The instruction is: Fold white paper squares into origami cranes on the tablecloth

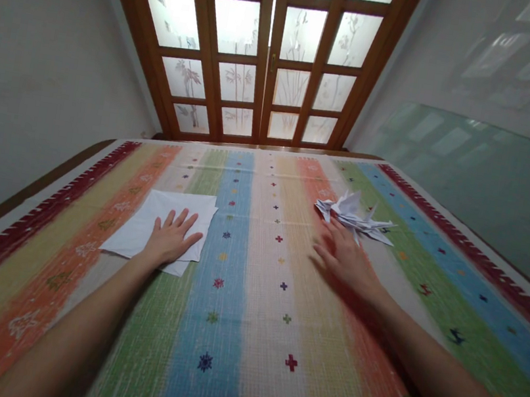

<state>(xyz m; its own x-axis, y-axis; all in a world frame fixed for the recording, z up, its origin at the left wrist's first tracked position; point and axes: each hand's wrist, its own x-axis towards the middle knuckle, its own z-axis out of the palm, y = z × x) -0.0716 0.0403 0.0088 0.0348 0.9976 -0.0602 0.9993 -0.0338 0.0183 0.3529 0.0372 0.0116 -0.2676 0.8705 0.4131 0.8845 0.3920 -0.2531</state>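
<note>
My left hand (173, 236) lies with fingers spread on a small stack of white paper sheets (142, 223), whose corners do not quite line up. On the right, a cluster of folded white paper cranes (359, 218) rests on the striped tablecloth (272, 312). Just on the near side of the cranes is my right hand (344, 253), its fingers stretched toward them and the thumb apart. The fingertips reach the edge of the cluster; whether they touch it I cannot tell. No paper shows gripped in either hand.
Both long edges of the table carry a dark red border of the cloth. Beyond the far edge stand wooden doors (264, 79) with frosted panes. A glass panel (476, 183) leans along the right wall, close to the table. A plain wall (41, 59) is on the left.
</note>
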